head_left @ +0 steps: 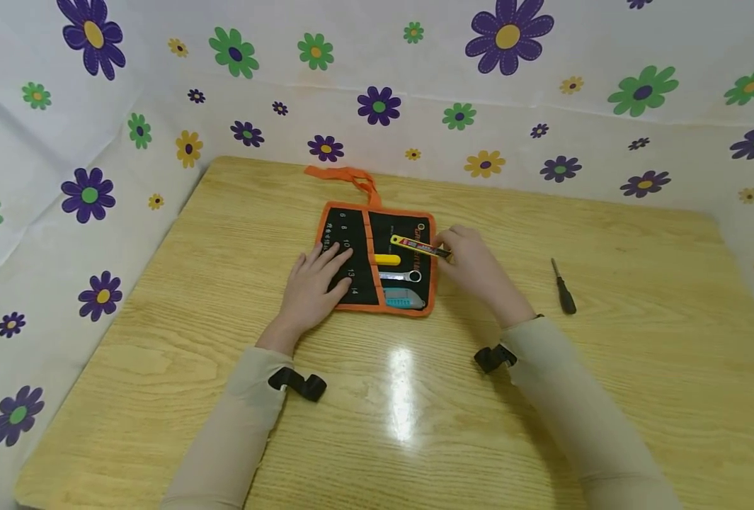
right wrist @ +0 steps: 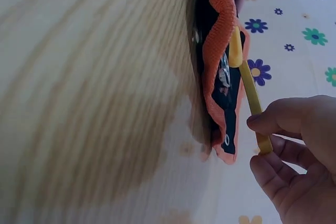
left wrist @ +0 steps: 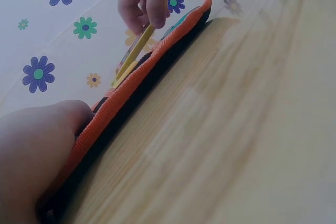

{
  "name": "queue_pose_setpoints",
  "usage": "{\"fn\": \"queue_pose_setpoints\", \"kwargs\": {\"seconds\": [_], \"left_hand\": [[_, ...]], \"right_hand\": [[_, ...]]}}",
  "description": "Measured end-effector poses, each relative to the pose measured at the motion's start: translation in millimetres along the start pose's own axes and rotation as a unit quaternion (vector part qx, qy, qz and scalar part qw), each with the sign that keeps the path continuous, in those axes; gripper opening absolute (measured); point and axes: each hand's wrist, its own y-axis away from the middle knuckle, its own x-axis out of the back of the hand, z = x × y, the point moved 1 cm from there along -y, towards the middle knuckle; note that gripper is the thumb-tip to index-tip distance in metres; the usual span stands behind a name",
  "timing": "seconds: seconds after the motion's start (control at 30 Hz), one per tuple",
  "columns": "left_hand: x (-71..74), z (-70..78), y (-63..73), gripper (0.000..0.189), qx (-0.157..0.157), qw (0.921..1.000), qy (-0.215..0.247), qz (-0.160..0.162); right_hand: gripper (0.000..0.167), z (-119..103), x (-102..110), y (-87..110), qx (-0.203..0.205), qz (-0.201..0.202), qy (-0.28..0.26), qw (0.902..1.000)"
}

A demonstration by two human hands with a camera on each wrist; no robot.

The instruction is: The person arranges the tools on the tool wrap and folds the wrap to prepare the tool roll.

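A black tool pouch [head_left: 405, 219] with orange trim lies unrolled on the table. My left hand [head_left: 313, 287] rests on its numbered left part, fingers spread. Between thumb and fingers, my right hand [head_left: 472, 265] pinches a slim, flat yellow utility knife [head_left: 411, 245] with a printed label, held over the pouch's right part. In the pouch pockets sit a yellow handle [head_left: 387, 260], a ring-ended wrench [head_left: 408, 276] and a teal tool [head_left: 403, 298]. In the right wrist view the knife [right wrist: 252, 90] slants toward the pouch; whether its far end touches a pocket I cannot tell.
A dark-handled screwdriver [head_left: 564, 292] lies on the wooden table [head_left: 638, 368] to the right of my right hand. An orange tie strap [head_left: 351, 176] trails from the pouch's far edge. A flower-printed cloth [head_left: 326, 78] stands behind the table and along its left side.
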Motion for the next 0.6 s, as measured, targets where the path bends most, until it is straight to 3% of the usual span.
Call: {"fn": "queue_pose_setpoints", "kwargs": {"seconds": [0.23,0.43,0.6], "left_hand": [[0.3,0.8,0.0,0.053,0.001,1.0,0.001,0.001],[-0.5,0.6,-0.4,0.053,0.001,1.0,0.002,0.003],[-1.5,-0.1,-0.6,0.053,0.0,1.0,-0.001,0.005]], "right_hand": [[0.017,-6.8,-9.3,-18.9,0.058,0.015,0.017,0.9981],[0.022,-5.0,-12.3,-28.5,0.055,0.05,0.05,0.996],[0.024,-7.0,-14.8,-34.4,0.056,0.026,0.087,0.9943]]}}
